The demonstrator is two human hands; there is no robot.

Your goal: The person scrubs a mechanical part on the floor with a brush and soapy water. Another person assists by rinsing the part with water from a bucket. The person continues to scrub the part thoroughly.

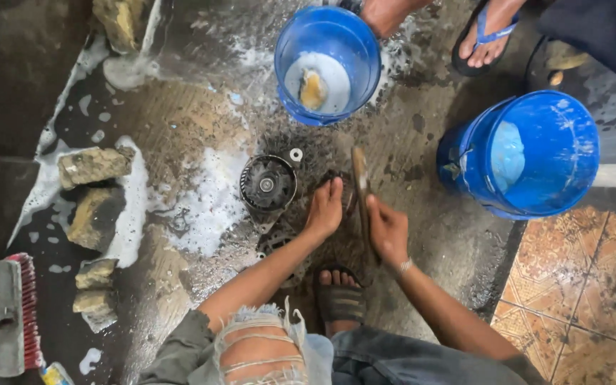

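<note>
- Left hand [324,209] flat, fingers spread, pressed on a dark greasy part [344,196] on the wet floor [429,235].
- Right hand [388,229] clamped on a brush [360,187], which lies over the part.
- Part mostly hidden under both hands; its shape is unclear.
- Round black alternator [268,185] just left; two blue buckets [328,63] [529,153] beyond; foam [208,203], stones [94,165] at left.

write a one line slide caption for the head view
Squatting on wet, soapy concrete, left hand steadies a dark part while right hand works a brush beside two blue buckets.
</note>
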